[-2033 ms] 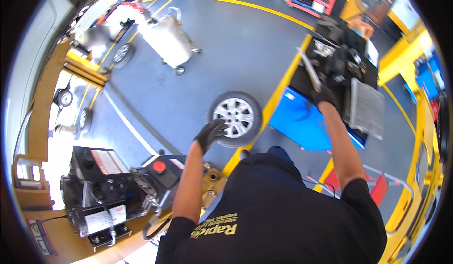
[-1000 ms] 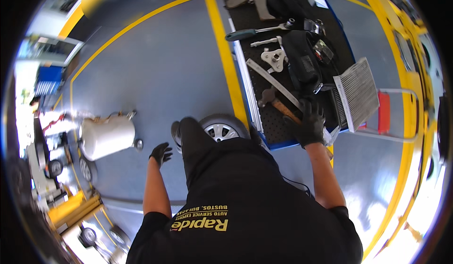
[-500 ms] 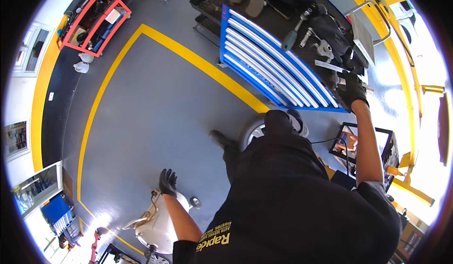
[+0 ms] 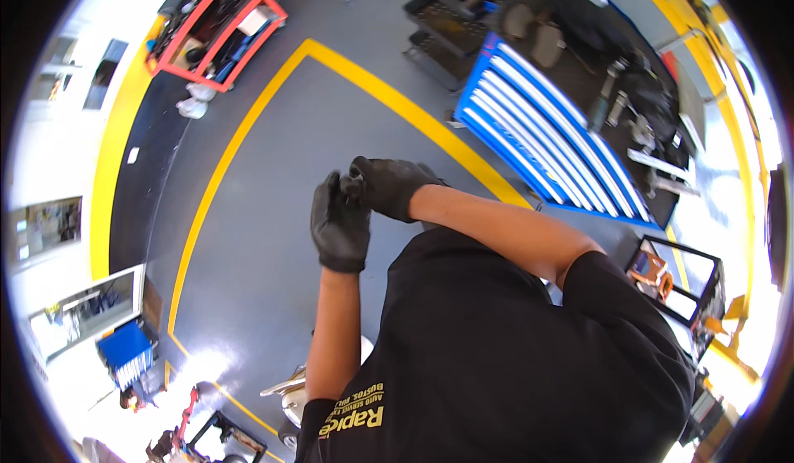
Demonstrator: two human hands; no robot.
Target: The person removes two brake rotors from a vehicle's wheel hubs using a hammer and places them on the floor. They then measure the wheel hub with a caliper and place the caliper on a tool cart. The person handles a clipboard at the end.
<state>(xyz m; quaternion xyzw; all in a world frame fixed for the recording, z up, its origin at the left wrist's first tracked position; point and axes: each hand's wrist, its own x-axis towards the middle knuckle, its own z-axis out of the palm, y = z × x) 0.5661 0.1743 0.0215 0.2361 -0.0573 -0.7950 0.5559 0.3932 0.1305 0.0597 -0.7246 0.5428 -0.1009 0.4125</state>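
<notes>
My two hands, in black work gloves, meet at mid-picture above the grey floor. My right hand [image 4: 393,188] reaches in from the right with its fingers curled closed. Close against its fingertips is my left hand [image 4: 339,230], raised upright with the fingers bent together. A small dark thing seems to be between the fingers where the gloves touch, but it is too dark to name. Off to the right stands a blue tool cabinet [image 4: 552,136] with silver drawer fronts. On its dark top lie a ratchet [image 4: 608,91] and other tools, away from both hands.
A red tool cart [image 4: 219,29] stands at the far left, white bags [image 4: 195,102] beside it. A yellow line [image 4: 397,95] crosses the floor. Near my right elbow is a black-framed stand [image 4: 719,277]; a pale tank [image 4: 294,401] is partly hidden by my left arm.
My right hand has left the tool cabinet top and moved left. My left hand has risen from low beside the tank, and its fingers have closed. The view has shifted, so the cabinet sits further right.
</notes>
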